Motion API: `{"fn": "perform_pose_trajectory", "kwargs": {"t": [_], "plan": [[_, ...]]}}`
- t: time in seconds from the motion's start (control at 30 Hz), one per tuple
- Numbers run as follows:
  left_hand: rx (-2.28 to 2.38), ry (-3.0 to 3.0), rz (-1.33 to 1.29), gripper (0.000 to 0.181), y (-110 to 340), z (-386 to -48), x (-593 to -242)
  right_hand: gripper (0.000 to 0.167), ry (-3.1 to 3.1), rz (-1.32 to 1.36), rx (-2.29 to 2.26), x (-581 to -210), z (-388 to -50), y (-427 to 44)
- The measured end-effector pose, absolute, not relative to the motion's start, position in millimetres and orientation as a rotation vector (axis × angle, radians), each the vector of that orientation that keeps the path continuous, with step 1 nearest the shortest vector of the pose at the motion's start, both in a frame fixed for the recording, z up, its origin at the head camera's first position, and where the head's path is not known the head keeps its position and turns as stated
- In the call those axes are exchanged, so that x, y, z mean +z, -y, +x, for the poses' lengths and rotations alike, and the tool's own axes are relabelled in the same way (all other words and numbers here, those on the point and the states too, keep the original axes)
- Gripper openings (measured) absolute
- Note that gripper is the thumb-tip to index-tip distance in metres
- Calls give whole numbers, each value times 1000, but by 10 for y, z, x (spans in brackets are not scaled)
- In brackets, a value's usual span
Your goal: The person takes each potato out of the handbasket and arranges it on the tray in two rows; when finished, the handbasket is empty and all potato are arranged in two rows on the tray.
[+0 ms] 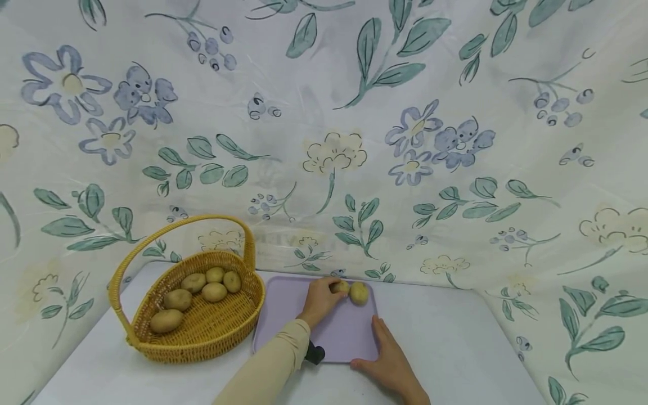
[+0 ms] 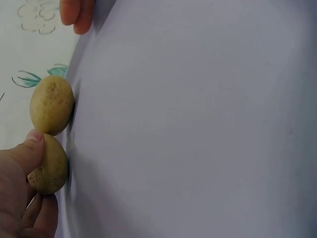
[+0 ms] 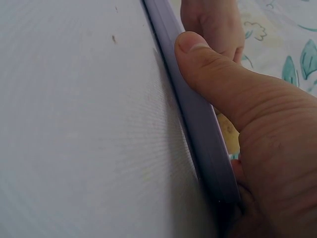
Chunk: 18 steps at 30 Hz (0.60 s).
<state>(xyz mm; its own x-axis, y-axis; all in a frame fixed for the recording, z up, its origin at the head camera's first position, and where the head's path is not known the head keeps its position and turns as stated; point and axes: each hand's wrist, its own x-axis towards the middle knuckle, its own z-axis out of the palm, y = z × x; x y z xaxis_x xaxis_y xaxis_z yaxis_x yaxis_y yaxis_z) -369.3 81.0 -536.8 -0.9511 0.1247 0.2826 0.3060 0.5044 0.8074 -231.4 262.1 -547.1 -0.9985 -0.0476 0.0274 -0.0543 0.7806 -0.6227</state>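
My left hand [image 1: 320,302] holds a small yellow potato [image 2: 53,166] between thumb and fingers at the far right of the purple cutting board [image 1: 283,315]. Just right of it, a second potato [image 1: 359,293] rests on the board; the two nearly touch in the left wrist view. At the board's near right corner is my right hand [image 1: 387,360]. Its straight thumb touches the front edge and its extended fingers lie along the right edge. A black handle [image 1: 315,354] sticks out over the board's front edge by my left forearm, which hides the rest of it.
A yellow wicker basket [image 1: 192,353] with a tall arched handle stands left of the board, close to its edge. Several potatoes [image 1: 167,320] lie inside. All this sits on a white table [image 1: 435,332], with a flower-patterned sheet [image 1: 283,169] hanging behind.
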Motion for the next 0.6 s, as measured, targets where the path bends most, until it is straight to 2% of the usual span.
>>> {"fn": "perform_pose_trajectory", "kwargs": {"t": [0.6], "plan": [[-1395, 2571, -379, 33, -810, -3701, -5345, 124, 2948, 82, 1029, -5468, -2320, -2622]]}}
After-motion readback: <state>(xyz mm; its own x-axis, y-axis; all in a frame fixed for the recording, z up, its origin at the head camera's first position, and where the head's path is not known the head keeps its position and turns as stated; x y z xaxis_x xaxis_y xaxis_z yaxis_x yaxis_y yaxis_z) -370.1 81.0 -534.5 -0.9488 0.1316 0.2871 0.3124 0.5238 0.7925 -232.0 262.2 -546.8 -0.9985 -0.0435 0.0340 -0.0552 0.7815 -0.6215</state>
